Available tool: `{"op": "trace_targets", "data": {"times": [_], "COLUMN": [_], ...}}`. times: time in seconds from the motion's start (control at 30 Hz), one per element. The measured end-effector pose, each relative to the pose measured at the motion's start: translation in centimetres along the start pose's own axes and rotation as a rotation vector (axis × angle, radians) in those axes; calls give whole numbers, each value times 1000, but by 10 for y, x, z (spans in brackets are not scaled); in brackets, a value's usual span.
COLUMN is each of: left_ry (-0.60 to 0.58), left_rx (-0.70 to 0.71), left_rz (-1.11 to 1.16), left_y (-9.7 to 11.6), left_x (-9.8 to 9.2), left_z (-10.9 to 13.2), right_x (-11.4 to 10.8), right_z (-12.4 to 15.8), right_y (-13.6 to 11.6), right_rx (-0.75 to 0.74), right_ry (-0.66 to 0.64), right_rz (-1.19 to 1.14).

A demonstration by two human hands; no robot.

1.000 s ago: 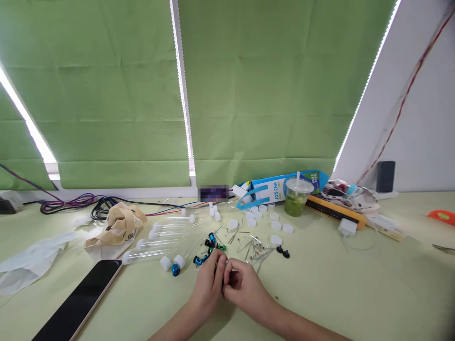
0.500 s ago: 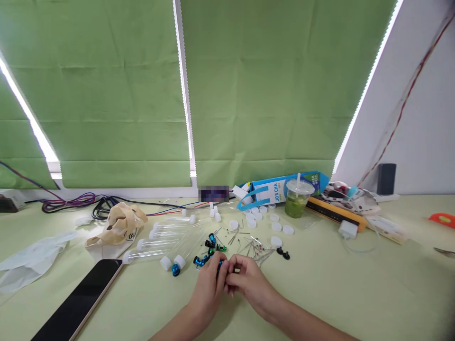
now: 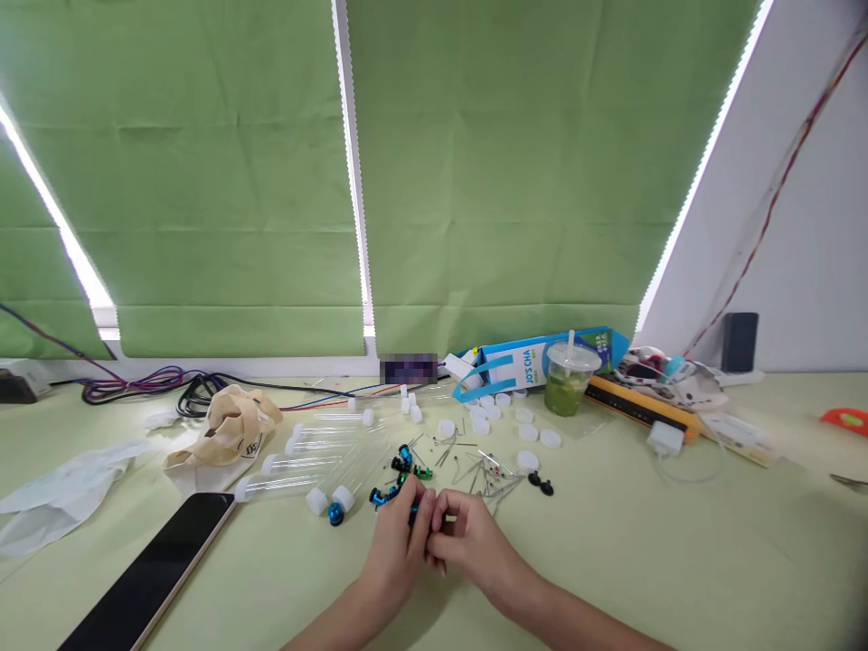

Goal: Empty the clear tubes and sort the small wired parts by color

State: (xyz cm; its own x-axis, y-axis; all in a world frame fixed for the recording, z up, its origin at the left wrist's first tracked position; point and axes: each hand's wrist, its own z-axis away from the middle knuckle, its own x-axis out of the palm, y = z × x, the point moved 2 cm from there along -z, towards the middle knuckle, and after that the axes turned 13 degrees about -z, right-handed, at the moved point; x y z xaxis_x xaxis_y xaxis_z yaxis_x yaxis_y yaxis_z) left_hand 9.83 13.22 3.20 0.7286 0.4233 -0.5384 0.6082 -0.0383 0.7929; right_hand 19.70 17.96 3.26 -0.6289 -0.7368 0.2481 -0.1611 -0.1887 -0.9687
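pale green tabletop (image 3: 610,561), green blinds (image 3: 549,181), white wall (image 3: 806,262), both hands (image 3: 397,547) (image 3: 478,547) gripping a small blue part (image 3: 413,514)

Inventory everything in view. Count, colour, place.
held piece: 1, blue, front centre
small parts: several, blue/black/green, centre
domed part: 1, blue, centre-left
dark parts: 2, black, centre-right
pins: many, silver, centre
capped tubes: several, clear, centre-left
lids: about 12, white, centre-right
phone: 1, black, front left
cloth: 1, beige, left
sheet: 1, whitish, left
cables: several, mixed, back left
cup: 1, clear/green, back right
bag: 1, blue/white, behind cup
bar: 1, orange/black, right
adapter: 1, white, right
bundle: 1, patterned, right
block: 1, dark, right
flat item: 1, orange, right
metal tip: 1, grey, right
blinds: 3, green, back
wall: 1, white, right
table: 1, pale green, foreground
left hand: 1, around held piece
right hand: 1, at held piece
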Motion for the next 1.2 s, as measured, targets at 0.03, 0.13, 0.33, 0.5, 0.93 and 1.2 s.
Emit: {"op": "trace_targets", "data": {"times": [0.03,0.13,0.33,0.5,0.93,1.2], "left_ry": [12,-17,-168,-359,-298,-104], "left_rx": [-8,-44,-159,-430,-113,-216], "left_rz": [-17,-20,168,298,463,136], "left_y": [-1,-6,-12,-14,-6,-28], "left_x": [0,1,6,7,1,-1], "left_z": [-1,-4,-7,-1,-7,-14], "right_x": [1,4,7,11,-21,-16], "right_z": [1,8,18,25,-6,-2], "right_y": [-1,-6,-15,-25,-17,-19], "right_rx": [-29,-264,-442,-498,-53,-154], "right_ry": [4,-10,-107,-352,139,59], "right_rz": [42,340,634,801,-164,31]}}
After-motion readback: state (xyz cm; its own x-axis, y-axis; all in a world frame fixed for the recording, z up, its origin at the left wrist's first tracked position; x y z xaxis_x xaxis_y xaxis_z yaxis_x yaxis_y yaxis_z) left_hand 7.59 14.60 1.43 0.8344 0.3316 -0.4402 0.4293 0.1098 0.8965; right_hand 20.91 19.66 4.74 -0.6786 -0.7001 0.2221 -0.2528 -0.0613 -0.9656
